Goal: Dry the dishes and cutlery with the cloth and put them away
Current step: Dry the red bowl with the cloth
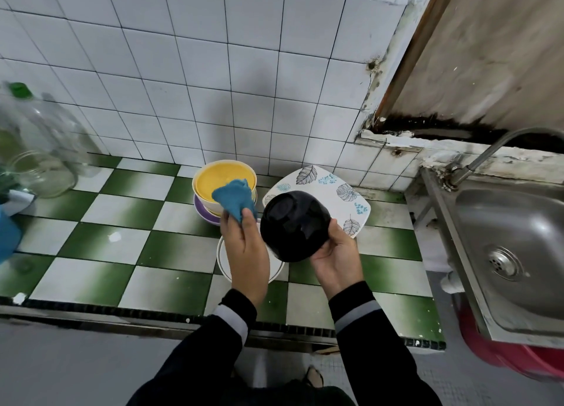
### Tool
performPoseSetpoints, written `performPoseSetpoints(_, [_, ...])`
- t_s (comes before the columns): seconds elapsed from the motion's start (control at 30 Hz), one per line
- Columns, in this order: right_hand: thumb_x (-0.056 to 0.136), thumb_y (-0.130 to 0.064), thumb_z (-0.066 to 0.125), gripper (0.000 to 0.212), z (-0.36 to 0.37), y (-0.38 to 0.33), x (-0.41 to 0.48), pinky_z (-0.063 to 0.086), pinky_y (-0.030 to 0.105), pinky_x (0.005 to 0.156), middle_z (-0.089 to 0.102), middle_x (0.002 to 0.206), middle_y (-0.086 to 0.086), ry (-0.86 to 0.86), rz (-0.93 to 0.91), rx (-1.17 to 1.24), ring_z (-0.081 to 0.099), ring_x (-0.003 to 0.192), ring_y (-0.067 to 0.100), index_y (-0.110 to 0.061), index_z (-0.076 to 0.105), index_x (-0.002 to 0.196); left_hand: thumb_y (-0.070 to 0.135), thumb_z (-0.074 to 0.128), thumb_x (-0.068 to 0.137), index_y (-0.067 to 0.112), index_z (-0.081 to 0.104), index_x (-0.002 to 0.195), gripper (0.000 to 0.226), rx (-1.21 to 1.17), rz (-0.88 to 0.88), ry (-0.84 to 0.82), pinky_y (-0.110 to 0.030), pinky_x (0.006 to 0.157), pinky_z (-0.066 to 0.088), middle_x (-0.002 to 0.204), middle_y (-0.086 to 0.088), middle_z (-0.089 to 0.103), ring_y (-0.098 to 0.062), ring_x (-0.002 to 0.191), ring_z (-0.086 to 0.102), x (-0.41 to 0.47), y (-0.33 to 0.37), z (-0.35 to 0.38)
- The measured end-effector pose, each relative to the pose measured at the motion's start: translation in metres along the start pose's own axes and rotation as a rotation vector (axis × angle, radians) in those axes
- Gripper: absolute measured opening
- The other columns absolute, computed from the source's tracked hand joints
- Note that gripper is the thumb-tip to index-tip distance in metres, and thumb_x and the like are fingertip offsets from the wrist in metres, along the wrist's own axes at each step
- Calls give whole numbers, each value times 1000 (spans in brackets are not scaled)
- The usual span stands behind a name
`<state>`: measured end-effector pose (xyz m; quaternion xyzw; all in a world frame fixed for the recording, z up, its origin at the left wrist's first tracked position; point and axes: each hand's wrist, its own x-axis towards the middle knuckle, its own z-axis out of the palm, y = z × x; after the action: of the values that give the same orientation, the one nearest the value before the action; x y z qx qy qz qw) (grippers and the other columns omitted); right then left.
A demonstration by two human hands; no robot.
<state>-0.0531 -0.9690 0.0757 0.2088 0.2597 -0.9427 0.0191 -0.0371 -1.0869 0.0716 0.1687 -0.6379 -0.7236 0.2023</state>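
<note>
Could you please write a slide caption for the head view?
Over the checkered counter, the right hand holds an inverted black bowl while the left hand grips a blue cloth.

Home kitchen, white tiled wall (213, 70), green-and-white checkered counter (122, 222), steel sink (518, 253) with tap (488, 152), stacked bowls (224, 189)

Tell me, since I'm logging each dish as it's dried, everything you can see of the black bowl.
The black bowl is round, glossy and plain, like glazed ceramic. It is turned so its underside with a round foot ring faces the camera; its inside is hidden. The right hand holds it from below, thumb on its right side, above the checked counter and in front of the leaf-patterned plate. The blue cloth in the left hand is close beside it, seemingly not touching.
</note>
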Motion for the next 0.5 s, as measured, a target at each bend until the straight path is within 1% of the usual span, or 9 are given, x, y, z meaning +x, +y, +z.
performPoseSetpoints(0.03, [106,-8,33,58,-1,2,0,61,29,63,76,80,5,9,-3,-19,74,73,13,-10,80,72,24,41,105,13,52,126,26,80,89,-27,-13,99,39,134,-4,46,7,113,49,4,-1,-1])
performPoseSetpoints(0.07, [106,-9,33,50,-1,4,1,61,29,65,76,82,6,14,-2,-39,74,75,14,-7,78,83,26,43,104,7,53,126,31,164,173,-85,-11,99,37,133,-6,44,6,113,47,5,-2,-1])
performPoseSetpoints(0.13, [106,-11,34,35,-1,6,1,61,29,70,75,88,10,14,-14,-80,73,81,16,-1,67,102,34,42,100,3,56,128,44,350,312,-234,-12,100,36,128,-2,49,-4,116,48,3,-7,-2])
performPoseSetpoints(0.17, [106,-11,34,32,0,6,1,61,29,70,75,91,12,11,-26,-92,73,83,18,1,64,107,35,42,100,3,57,128,45,425,367,-279,-10,100,36,125,1,51,-6,116,48,2,-10,-3])
performPoseSetpoints(0.27, [106,-10,34,31,1,3,3,60,27,66,76,88,11,34,-74,-118,74,79,17,1,62,106,25,45,100,-1,61,119,36,495,449,-270,-3,90,34,111,-1,59,-8,102,52,0,-15,-5])
performPoseSetpoints(0.33, [106,-7,34,29,0,2,4,59,26,63,76,83,8,61,-103,-124,73,75,14,0,62,102,27,44,100,-1,63,107,34,508,461,-263,-1,80,34,97,-4,62,-7,87,52,-2,-13,-6])
performPoseSetpoints(0.4, [106,-7,35,28,-2,2,5,59,25,64,76,86,7,76,-119,-125,73,76,14,0,62,105,28,44,100,4,62,99,30,480,405,-284,-5,72,37,87,-2,61,-7,79,53,-3,-10,-5])
performPoseSetpoints(0.43, [106,-7,35,28,-2,1,5,59,25,64,75,87,7,79,-121,-130,73,76,13,-1,62,106,28,45,100,9,63,99,26,430,318,-295,-9,72,40,87,-1,62,-7,79,56,-3,-9,-5])
performPoseSetpoints(0.5, [106,-6,35,28,-2,-1,5,59,24,64,75,86,4,88,-128,-166,73,75,11,-2,62,103,29,46,103,20,63,104,20,190,-18,-303,-20,77,47,94,0,68,-9,87,61,1,0,-6])
